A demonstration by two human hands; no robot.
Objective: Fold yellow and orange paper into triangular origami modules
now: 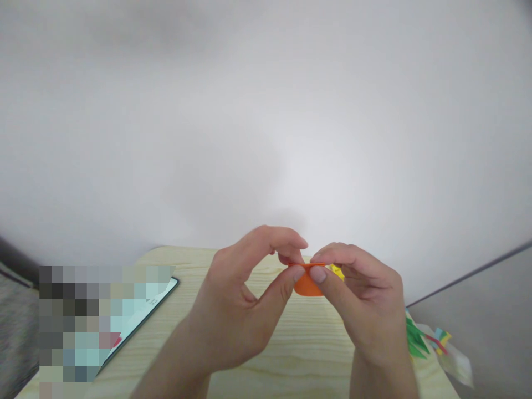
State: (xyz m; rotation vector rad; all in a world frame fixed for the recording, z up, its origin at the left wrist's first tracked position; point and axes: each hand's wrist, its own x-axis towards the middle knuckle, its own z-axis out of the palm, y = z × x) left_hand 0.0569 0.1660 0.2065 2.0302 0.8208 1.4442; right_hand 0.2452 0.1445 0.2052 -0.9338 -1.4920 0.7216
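Observation:
A small piece of folded orange paper (308,287) is held up over the wooden table between both hands. My left hand (245,299) pinches its left side, thumb in front, with the index finger arched above it. My right hand (366,293) grips the right side of its top edge between thumb and index finger. The top edge looks folded and the lower part hangs down with a rounded outline. Behind my right hand a yellow object (337,271) shows only in part, too hidden to name.
The light wooden table (257,382) stands against a white wall (249,138). On the left lies a tablet-like screen (141,310), partly pixelated. At the right edge are green pieces (417,339) and a clear plastic bag (457,366) with colourful strips.

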